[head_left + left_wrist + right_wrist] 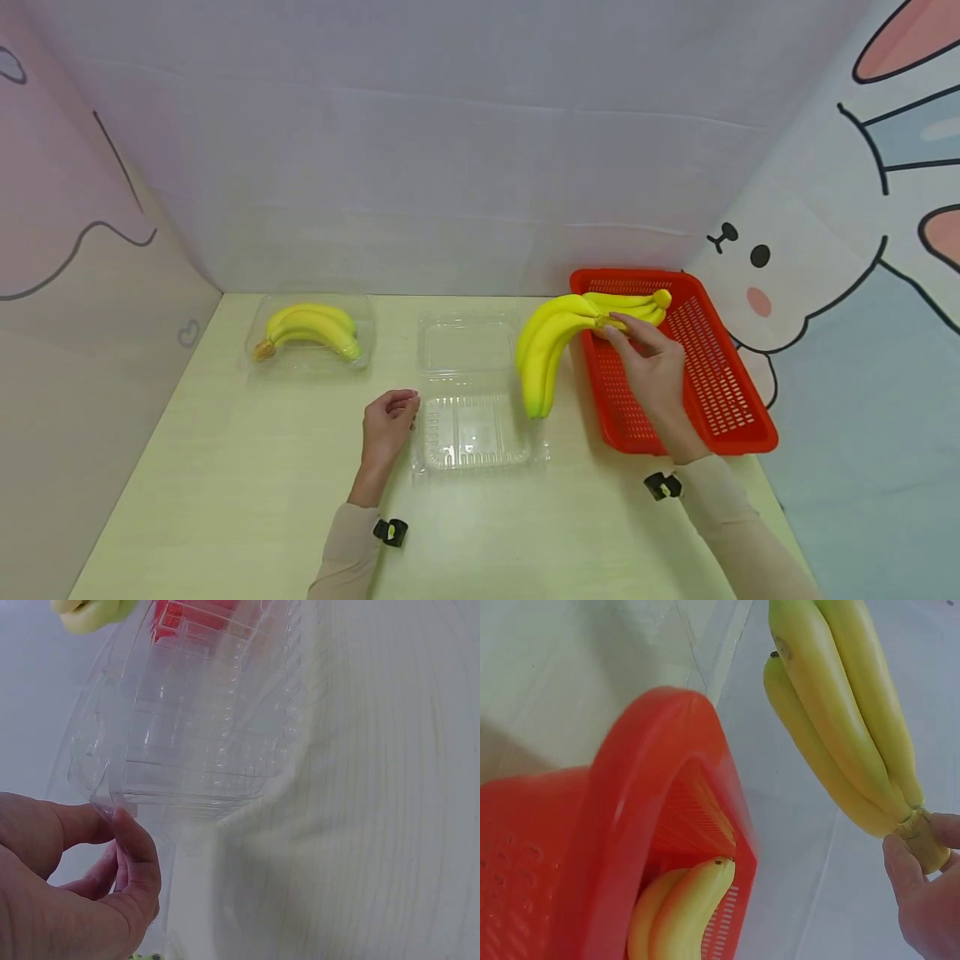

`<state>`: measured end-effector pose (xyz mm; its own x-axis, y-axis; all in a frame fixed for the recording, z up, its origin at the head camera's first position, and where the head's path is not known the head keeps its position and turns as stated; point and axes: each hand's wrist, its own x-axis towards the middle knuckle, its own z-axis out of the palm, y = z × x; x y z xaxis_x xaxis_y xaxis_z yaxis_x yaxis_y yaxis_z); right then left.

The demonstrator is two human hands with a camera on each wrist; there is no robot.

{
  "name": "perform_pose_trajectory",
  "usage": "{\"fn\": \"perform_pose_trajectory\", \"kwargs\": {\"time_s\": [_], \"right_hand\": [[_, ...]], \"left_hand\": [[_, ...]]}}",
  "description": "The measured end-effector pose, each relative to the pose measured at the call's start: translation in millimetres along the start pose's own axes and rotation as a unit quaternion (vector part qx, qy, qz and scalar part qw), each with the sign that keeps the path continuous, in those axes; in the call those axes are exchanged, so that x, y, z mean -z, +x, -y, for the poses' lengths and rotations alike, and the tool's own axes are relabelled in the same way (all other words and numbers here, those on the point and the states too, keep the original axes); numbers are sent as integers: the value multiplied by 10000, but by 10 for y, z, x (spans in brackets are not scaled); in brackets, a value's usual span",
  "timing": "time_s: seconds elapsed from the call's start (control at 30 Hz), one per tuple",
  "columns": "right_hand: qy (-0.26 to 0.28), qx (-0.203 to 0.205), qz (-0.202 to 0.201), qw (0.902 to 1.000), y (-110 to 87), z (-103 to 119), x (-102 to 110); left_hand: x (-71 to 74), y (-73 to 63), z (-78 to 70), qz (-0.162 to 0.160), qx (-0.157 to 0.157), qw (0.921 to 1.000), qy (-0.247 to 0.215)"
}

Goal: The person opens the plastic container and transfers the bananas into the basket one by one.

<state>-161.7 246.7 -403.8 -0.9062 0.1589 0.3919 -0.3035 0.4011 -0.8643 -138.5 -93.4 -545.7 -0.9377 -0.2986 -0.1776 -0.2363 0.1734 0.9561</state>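
Note:
My right hand [654,360] pinches a bunch of bananas [551,346] by its stem, holding it up over the left side of the red basket [763,433]. In the right wrist view the bunch [840,712] hangs off the fingertips, above the basket's rim. My left hand [390,423] pinches the left edge of a clear plastic clamshell box [480,429] between thumb and fingers. That box lies with its lid [468,346] folded back, and its see-through tray [202,742] fills the left wrist view.
Another bunch of bananas [686,911] lies inside the basket, at its far end. Over at the back left, a clear box [365,312] holds a further bunch of bananas [311,325]. A pale cloth wall [450,167] stands behind the table [225,500].

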Motion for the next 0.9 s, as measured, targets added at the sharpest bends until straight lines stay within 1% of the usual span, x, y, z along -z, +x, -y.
{"fn": "perform_pose_trajectory", "kwargs": {"time_s": [0.2, 0.27, 0.47, 0.53, 0.63, 0.73, 0.8, 0.9], "right_hand": [[75, -389, -180, 9991, 68, -296, 79], [155, -468, -189, 9986, 76, -341, 113], [422, -671, -186, 9967, 81, -379, 229], [623, -792, -174, 9948, 94, -390, 266], [1046, -980, -184, 9895, 113, -405, 321], [1478, -1165, -220, 9819, 127, -413, 375], [1531, -1269, -242, 9797, 133, -422, 412], [1434, -1409, -274, 9792, 147, -435, 457]], "left_hand": [[7, 7, 6, 14, -8, 10000, -33], [7, 7, 9, 14, 1, 10000, -51], [-3, 8, 7, 28, 21, 10000, -65], [-2, 8, 6, 23, 33, 10000, -32], [2, 5, 9, 21, 8, 10000, 7], [5, -3, 6, 27, -12, 10000, 23], [2, -4, 2, 26, -17, 10000, 6], [-3, -4, 2, 10, 36, 10000, 14]]}}
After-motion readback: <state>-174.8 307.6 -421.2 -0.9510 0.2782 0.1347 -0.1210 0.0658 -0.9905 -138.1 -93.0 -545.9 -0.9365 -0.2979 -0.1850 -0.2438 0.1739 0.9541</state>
